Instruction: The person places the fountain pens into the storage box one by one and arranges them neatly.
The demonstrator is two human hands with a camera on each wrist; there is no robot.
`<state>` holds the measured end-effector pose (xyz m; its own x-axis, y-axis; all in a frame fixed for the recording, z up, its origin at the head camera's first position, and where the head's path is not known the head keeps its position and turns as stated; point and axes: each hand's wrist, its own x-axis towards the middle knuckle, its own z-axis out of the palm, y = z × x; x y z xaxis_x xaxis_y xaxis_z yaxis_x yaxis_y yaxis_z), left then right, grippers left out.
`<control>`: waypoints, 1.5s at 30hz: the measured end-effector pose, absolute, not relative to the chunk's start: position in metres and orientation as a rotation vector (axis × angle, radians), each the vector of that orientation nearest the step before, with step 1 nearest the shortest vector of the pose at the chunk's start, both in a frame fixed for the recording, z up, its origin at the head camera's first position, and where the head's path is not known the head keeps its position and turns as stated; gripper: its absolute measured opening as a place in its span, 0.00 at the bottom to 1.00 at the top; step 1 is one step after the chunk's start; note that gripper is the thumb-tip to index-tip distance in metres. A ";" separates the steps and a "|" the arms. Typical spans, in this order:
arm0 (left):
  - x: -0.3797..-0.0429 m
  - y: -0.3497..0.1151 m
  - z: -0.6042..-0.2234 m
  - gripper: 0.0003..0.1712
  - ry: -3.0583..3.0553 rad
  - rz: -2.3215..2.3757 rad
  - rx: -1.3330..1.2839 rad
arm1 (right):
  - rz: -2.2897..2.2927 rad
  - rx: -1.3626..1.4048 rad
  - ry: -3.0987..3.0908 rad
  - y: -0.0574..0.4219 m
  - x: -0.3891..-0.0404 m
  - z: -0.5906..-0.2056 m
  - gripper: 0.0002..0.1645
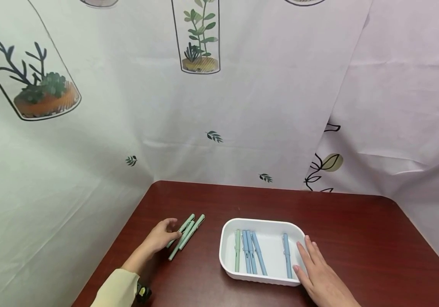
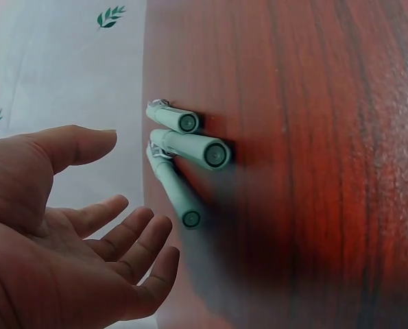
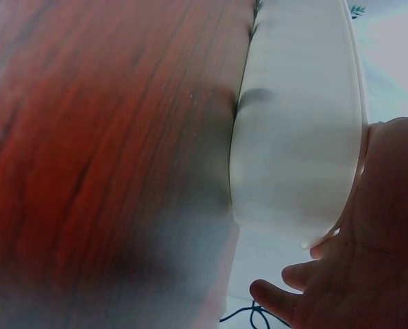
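Three pale green pens with clips (image 1: pixel 191 233) lie close together at the left of the table. Over their near left side hovers my left hand (image 1: pixel 160 234), thumb and fingers spread apart and nothing held; in the left wrist view, a gap separates the hand (image 2: pixel 87 226) from the pens (image 2: pixel 190 147). A white tray (image 1: pixel 261 279) stands to their right. Inside it are one green pen (image 1: pixel 237 251) and several blue pens (image 1: pixel 251 251), one blue pen (image 1: pixel 286 256) lying apart at the right. My right hand (image 1: pixel 324 277) rests with extended fingers against the tray's right rim.
The dark red-brown table (image 1: pixel 357 230) reaches back to a white cloth (image 1: pixel 261 106) printed with plants, which hangs behind it and along both sides. A dark cord (image 3: pixel 255 312) shows beyond the table in the right wrist view.
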<state>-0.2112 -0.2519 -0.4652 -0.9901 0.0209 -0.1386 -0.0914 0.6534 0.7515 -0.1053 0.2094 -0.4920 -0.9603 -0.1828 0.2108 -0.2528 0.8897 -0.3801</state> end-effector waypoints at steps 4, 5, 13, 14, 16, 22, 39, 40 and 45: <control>-0.213 -0.251 -0.468 0.34 2.759 1.203 -0.036 | 0.607 0.330 -2.880 0.210 -0.105 -0.493 0.39; -0.213 -0.251 -0.469 0.34 2.764 1.192 -0.037 | 0.608 0.329 -2.881 0.210 -0.105 -0.493 0.39; -0.215 -0.253 -0.475 0.34 2.819 1.104 -0.017 | 0.617 0.324 -2.890 0.208 -0.105 -0.491 0.39; -0.216 -0.253 -0.476 0.34 2.831 1.085 -0.011 | 0.617 0.323 -2.891 0.208 -0.105 -0.491 0.39; -0.218 -0.253 -0.478 0.34 2.858 1.037 0.004 | 0.615 0.323 -2.889 0.208 -0.105 -0.491 0.39; -0.220 -0.254 -0.481 0.32 2.912 0.915 0.035 | 0.603 0.329 -2.877 0.208 -0.105 -0.491 0.39; -0.223 -0.252 -0.480 0.27 2.916 0.799 0.018 | 0.563 0.376 -2.770 0.209 -0.105 -0.496 0.38; -0.223 -0.252 -0.481 0.27 2.920 0.793 0.018 | 0.560 0.381 -2.762 0.208 -0.105 -0.495 0.38; -0.224 -0.251 -0.483 0.26 2.947 0.735 0.022 | 0.553 0.384 -2.767 0.208 -0.104 -0.496 0.38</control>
<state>-0.2244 -0.2512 -0.4828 -0.9945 0.0388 -0.0971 -0.0114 0.8831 0.4691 -0.1042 0.2084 -0.4959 -0.9215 -0.1999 0.3330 -0.3124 0.8908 -0.3300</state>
